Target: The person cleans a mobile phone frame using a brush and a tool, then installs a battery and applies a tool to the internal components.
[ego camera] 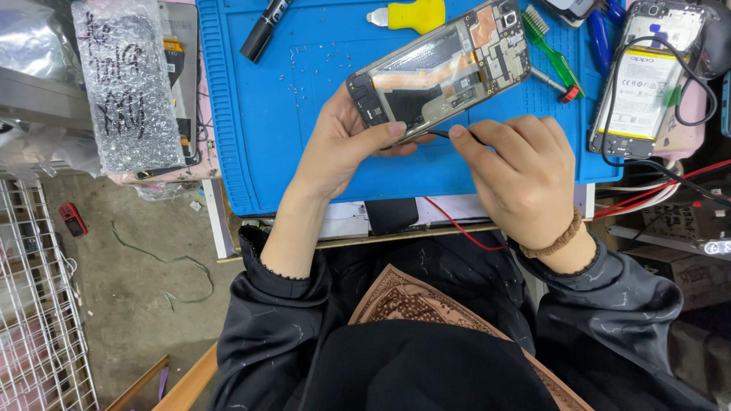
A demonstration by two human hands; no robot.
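Observation:
My left hand (343,144) grips an opened phone (442,68) by its lower end, back cover off and circuit boards showing, tilted above the blue work mat (289,114). My right hand (525,175) pinches a thin dark tool (445,134) whose tip touches the phone's lower edge, right beside my left thumb. A brown hair tie circles my right wrist.
Another opened phone (643,76) with its battery and black cables lies at the right. A yellow pry tool (407,15), a black pen (263,30), a green brush (552,49) and tiny screws lie on the mat. A bubble-wrapped part (126,84) sits at left. Red wires trail off the bench edge.

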